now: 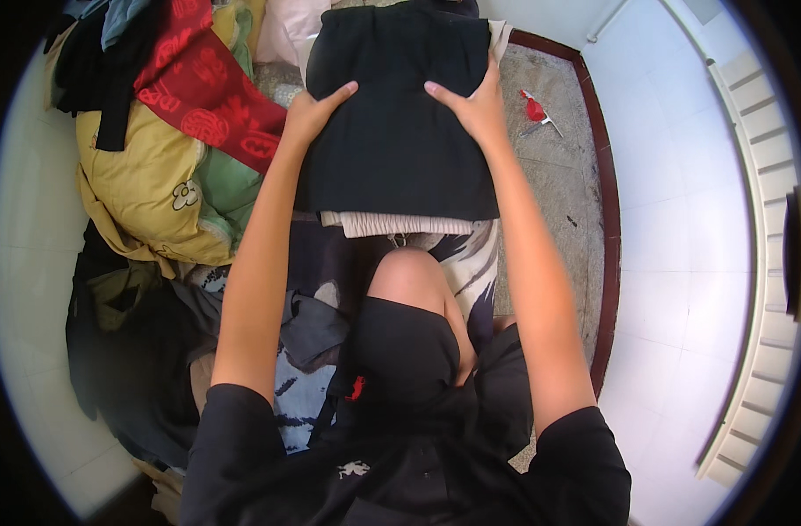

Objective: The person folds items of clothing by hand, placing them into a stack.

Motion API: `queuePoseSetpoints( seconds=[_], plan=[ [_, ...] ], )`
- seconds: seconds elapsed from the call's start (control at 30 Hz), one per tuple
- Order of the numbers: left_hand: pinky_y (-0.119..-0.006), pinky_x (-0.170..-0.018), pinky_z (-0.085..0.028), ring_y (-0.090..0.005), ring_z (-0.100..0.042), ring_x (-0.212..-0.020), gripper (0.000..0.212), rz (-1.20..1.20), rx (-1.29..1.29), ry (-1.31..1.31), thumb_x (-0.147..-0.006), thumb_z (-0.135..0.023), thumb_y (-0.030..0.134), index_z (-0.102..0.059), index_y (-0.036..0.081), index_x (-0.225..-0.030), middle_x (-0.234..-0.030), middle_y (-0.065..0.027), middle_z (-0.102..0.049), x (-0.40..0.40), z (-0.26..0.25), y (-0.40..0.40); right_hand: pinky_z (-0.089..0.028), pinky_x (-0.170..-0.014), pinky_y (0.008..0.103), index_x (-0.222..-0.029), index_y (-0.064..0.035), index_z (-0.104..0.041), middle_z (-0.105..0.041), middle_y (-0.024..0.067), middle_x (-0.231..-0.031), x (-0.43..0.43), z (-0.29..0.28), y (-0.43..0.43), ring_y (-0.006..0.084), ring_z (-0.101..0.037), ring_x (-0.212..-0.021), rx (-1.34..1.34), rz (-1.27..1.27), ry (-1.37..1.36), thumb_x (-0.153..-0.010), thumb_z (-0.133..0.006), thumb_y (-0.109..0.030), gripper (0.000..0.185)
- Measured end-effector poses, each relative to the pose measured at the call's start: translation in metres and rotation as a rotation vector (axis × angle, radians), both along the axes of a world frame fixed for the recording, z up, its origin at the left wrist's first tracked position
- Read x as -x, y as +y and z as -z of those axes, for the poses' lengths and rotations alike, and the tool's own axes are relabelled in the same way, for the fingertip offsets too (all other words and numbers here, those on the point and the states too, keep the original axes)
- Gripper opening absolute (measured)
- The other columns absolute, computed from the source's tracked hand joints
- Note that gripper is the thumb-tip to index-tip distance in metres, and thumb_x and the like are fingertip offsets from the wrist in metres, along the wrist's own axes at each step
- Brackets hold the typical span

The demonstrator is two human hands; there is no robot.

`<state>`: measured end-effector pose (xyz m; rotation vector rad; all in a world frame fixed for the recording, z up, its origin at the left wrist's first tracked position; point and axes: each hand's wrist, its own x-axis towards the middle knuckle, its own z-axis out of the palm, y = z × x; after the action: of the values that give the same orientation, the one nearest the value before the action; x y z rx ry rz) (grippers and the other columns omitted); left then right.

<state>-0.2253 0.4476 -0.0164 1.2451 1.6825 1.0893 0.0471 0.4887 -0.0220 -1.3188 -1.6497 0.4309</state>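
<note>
A folded black garment (400,151) lies on top of a stack of folded clothes in front of me. My left hand (315,112) grips the stack's left side, its thumb on the black cloth and its fingers hidden. From the right side my right hand (473,102) holds the stack the same way, thumb on top. Below the black garment's near edge shows a gathered cream waistband (407,225). Some pale cloth also sticks out by my right fingertips. What lies beneath the stack cannot be seen fully.
Yellow bedding (144,177), a red patterned cloth (210,98) and dark clothes (137,348) are heaped at the left. My bare knee (407,276) is just below the stack. A red and metallic object (535,112) lies on the floor at right, near the white wall (676,263).
</note>
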Motion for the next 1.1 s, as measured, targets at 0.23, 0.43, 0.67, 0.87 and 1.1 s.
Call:
queuePoseSetpoints(
  seconds=[0.23, 0.43, 0.67, 0.87, 1.1],
  plan=[
    [-0.030, -0.079, -0.054, -0.0217, -0.069, -0.083, 0.068, 0.008, -0.128, 0.131, -0.070, -0.082, 0.045, -0.066, -0.009, -0.107, -0.096, -0.0171, -0.070, 0.008, -0.017, 0.073, -0.043, -0.101, 0.0413, -0.145, -0.0003, -0.025, -0.057, 0.0269, -0.125, -0.001, -0.017, 0.063, 0.0404, -0.055, -0.117, -0.007, -0.081, 0.042, -0.060, -0.086, -0.046, 0.115],
    [-0.028, -0.072, -0.055, -0.0237, -0.070, -0.077, 0.081, -0.047, -0.059, 0.023, -0.066, -0.082, 0.055, -0.064, -0.012, -0.108, -0.093, -0.0191, -0.070, 0.009, 0.023, 0.092, -0.033, -0.110, 0.0383, -0.146, 0.0017, -0.024, -0.043, 0.0230, -0.141, -0.006, 0.008, 0.084, 0.0315, -0.040, -0.133, 0.056, -0.067, 0.219, -0.062, -0.088, -0.034, 0.112],
    [-0.033, -0.068, -0.054, -0.0242, -0.069, -0.072, 0.060, -0.109, -0.247, -0.031, -0.074, -0.078, 0.047, -0.068, -0.006, -0.102, -0.085, -0.0169, -0.071, -0.014, -0.006, 0.118, -0.032, -0.111, 0.0357, -0.144, 0.0054, -0.028, -0.043, 0.0247, -0.140, -0.011, -0.017, 0.107, 0.0320, -0.040, -0.133, -0.026, -0.172, 0.195, -0.061, -0.086, -0.025, 0.105],
    [-0.034, -0.088, -0.051, -0.0294, -0.065, -0.101, 0.093, -0.132, -0.053, 0.218, -0.068, -0.074, 0.065, -0.059, -0.012, -0.119, -0.111, -0.0221, -0.065, 0.031, 0.028, 0.145, -0.035, -0.109, 0.0365, -0.141, 0.0059, -0.032, -0.044, 0.0244, -0.139, 0.004, 0.011, 0.143, 0.0325, -0.044, -0.129, -0.246, -0.173, 0.268, -0.061, -0.088, -0.029, 0.104],
    [-0.036, -0.079, -0.053, -0.0294, -0.067, -0.089, 0.090, 0.025, 0.202, -0.011, -0.069, -0.075, 0.063, -0.059, -0.015, -0.113, -0.097, -0.0222, -0.067, -0.009, -0.009, 0.144, -0.034, -0.110, 0.0382, -0.144, 0.0056, -0.026, -0.043, 0.0236, -0.140, -0.028, 0.001, 0.143, 0.0318, -0.042, -0.131, 0.139, -0.170, 0.236, -0.061, -0.089, -0.035, 0.112]
  ],
)
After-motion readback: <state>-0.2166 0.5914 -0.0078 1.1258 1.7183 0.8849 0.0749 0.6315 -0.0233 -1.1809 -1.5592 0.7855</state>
